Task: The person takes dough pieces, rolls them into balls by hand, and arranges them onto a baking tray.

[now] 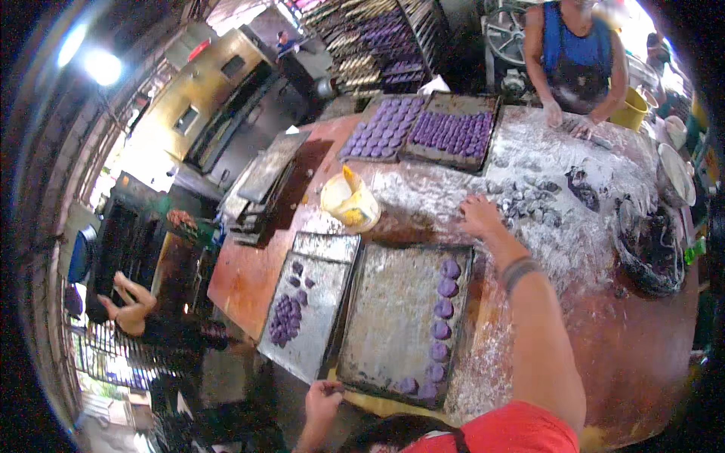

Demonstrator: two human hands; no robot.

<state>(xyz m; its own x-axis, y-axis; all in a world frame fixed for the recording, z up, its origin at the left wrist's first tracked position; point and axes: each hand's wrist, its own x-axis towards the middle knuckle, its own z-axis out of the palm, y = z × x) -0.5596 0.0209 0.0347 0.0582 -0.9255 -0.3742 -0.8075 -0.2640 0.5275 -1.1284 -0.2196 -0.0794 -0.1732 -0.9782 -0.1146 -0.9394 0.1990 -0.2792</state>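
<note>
Red sleeve (498, 430) nearest; dough lumps (531, 202) on floured table (612, 355); tray rack (370, 38) behind.

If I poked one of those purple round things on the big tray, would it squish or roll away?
The purple rounds look like soft dough with uneven edges, so they would probably squish. They seem flattish, so they might slide rather than roll. Each covers only a little of the tray, so one is probably light.

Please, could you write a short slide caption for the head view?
A bare right hand reaches over a white-dusted brown table, beyond a rectangular metal tray of round purple dough pieces.
</note>
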